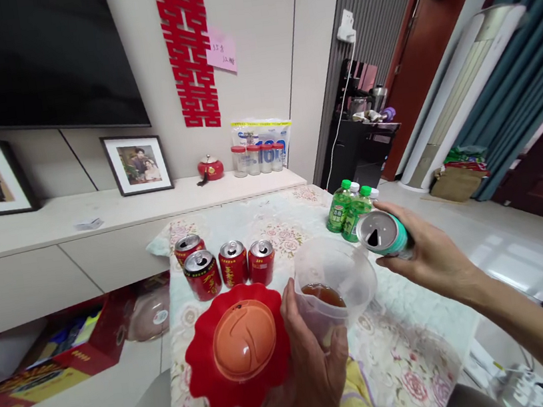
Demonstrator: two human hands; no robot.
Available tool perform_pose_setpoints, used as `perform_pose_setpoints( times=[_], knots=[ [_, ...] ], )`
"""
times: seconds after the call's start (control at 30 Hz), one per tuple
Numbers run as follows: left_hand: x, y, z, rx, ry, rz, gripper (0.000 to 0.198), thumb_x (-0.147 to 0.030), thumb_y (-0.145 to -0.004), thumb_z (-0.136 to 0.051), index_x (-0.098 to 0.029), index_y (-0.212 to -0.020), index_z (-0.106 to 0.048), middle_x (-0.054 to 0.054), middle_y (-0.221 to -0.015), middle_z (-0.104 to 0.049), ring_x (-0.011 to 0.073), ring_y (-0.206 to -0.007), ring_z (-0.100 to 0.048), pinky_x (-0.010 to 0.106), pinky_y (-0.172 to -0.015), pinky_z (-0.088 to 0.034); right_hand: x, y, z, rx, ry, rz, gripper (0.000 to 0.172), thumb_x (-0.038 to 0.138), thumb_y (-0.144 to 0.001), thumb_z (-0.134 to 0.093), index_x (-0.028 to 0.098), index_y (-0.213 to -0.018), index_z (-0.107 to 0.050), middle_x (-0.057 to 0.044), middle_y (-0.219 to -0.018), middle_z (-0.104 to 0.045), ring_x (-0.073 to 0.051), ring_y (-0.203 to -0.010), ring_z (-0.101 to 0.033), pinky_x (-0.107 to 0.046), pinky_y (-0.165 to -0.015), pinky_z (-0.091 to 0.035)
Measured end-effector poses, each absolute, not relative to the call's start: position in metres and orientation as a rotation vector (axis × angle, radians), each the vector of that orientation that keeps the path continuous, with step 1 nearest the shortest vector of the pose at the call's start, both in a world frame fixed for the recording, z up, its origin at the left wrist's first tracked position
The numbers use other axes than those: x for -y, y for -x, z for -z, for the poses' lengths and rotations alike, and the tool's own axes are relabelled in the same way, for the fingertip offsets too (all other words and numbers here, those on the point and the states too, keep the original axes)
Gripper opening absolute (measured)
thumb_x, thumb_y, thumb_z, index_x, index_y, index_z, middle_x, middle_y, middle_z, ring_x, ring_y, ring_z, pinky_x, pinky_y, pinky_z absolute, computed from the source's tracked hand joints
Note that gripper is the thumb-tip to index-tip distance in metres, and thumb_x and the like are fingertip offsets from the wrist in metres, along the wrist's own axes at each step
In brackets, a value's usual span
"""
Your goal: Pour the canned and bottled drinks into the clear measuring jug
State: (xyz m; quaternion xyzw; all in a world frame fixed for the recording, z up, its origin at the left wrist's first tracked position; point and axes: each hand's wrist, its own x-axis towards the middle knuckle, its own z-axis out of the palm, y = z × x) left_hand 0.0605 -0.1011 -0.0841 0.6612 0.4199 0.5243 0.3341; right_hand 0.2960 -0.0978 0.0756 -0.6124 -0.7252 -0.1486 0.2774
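Observation:
My left hand (316,355) is closed around the side of a translucent plastic jug (357,279) with brown liquid (324,294) in its bottom. The jug leans over the table. To its right, my right hand (432,248) grips a teal drink can (400,236). The can's top is opened and tilted toward the jug's rim; no stream of liquid shows. Beside my left hand lies a red scalloped tray (203,364) with an orange oval lid (245,338) in its middle. Several red drink cans (234,266) stand behind the tray, at least some with opened tops.
Green-capped bottles (340,207) stand at the table's right edge, partly behind the teal can. A floral tablecloth (413,345) covers the table, with a yellow cloth (357,397) at the near edge. Beyond is a white cabinet (190,201) with framed photos (139,165) and red-lidded jars (255,160).

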Motion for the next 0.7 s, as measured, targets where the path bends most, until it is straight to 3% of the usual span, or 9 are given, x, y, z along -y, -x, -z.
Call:
perform_pose_setpoints(
  times=[0.2,0.7],
  knots=[
    [0.103,-0.057,0.081,-1.119,-1.768,-1.328,0.079,-0.04,-0.103,-0.055,-0.012,-0.165,-0.016,0.029,-0.17,-0.03,0.0407,-0.157,-0.038,0.059,-0.124,-0.041,0.088,-0.283,-0.083,2.141,1.523,0.559,0.078,0.021,-0.091,-0.064,0.032,-0.162,-0.033,-0.013,-0.143,-0.066,-0.038,-0.127,-0.065,-0.058,-0.101,-0.055],
    [0.1,-0.064,0.086,-1.106,-1.759,-1.421,0.078,-0.044,-0.102,-0.053,-0.013,-0.165,-0.018,0.027,-0.17,-0.03,0.0399,-0.156,-0.038,0.057,-0.123,-0.042,0.08,-0.28,-0.093,2.317,1.495,0.894,0.079,0.007,-0.086,-0.055,0.027,-0.16,-0.037,-0.016,-0.133,-0.066,-0.037,-0.118,-0.062,-0.051,-0.089,-0.05]
  ],
)
